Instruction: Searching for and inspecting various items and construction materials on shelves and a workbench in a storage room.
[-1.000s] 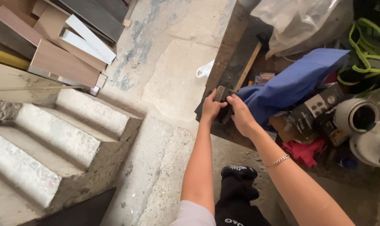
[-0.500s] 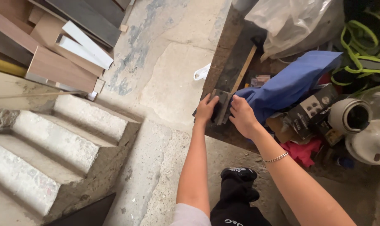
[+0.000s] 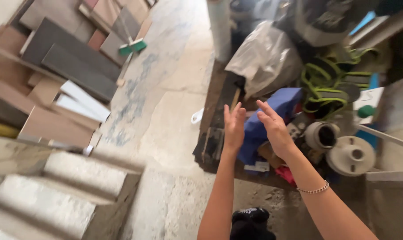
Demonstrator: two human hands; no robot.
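Hands raised mid-frame, both flat and holding nothing: my left hand (image 3: 234, 128) and right hand (image 3: 272, 129) face each other, fingers spread, above the blue cloth (image 3: 272, 106) beside the dark wooden block (image 3: 210, 144) at centre.

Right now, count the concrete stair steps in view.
3: the top grey concrete step nearest the floor landing, the middle step below it, and the lowest step cut off at the bottom-left corner. More may lie beyond the frame.
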